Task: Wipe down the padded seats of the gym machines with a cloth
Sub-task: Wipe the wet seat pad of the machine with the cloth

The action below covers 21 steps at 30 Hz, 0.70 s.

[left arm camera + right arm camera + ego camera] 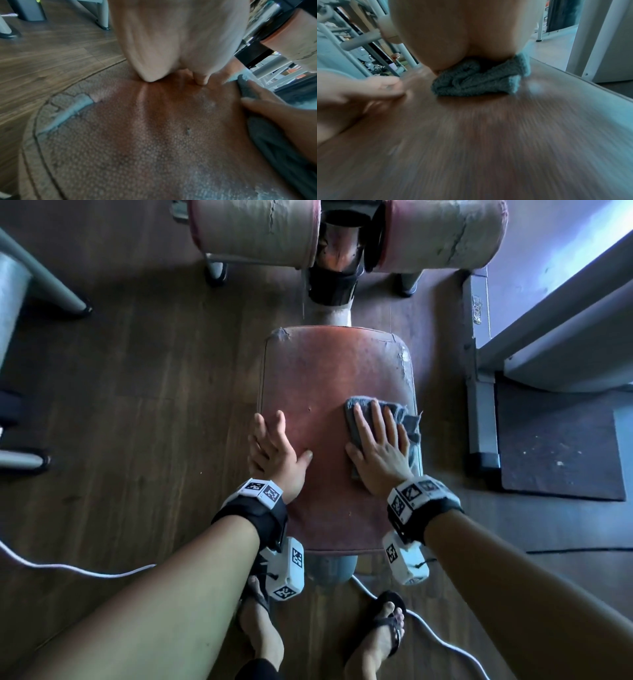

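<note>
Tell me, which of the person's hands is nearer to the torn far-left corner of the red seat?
Left. The left hand rests flat on the seat's left edge, below the torn corner; the right hand presses the cloth at the right edge.

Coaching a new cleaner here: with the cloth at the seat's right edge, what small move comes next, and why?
Probably slide the cloth leftward across the seat: the right hand presses it flat at the right edge, and the left hand braces the bare left side.

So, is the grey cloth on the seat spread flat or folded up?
Folded up. The grey terry cloth shows bunched layers under the flat right hand on the red padded seat.
</note>
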Motion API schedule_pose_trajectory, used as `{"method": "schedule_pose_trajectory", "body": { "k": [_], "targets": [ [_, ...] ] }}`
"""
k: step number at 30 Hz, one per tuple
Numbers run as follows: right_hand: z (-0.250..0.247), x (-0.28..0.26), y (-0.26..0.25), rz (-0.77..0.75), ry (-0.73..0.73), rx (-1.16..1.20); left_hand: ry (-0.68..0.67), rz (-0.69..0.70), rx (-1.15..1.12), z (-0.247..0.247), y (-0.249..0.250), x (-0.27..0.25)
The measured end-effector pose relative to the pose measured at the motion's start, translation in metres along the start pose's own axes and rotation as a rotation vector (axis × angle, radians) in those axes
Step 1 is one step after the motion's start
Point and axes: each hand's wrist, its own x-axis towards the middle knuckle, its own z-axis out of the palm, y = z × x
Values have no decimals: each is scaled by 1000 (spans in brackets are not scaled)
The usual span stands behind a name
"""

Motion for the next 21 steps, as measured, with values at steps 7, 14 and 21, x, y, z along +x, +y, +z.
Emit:
{"method": "schedule_pose_trajectory", "body": {
  "k": [7, 14, 21],
  "targets": [
    [-5, -60, 7, -93, -116, -76, -89, 29, -108, -11, 0, -5],
    [-35, -70, 39, -278, -362, -284, -115, 145, -301, -21, -19, -8],
    [-34, -76, 39, -235, -319, -315, -120, 370, -220, -33, -55, -39]
  ]
}}
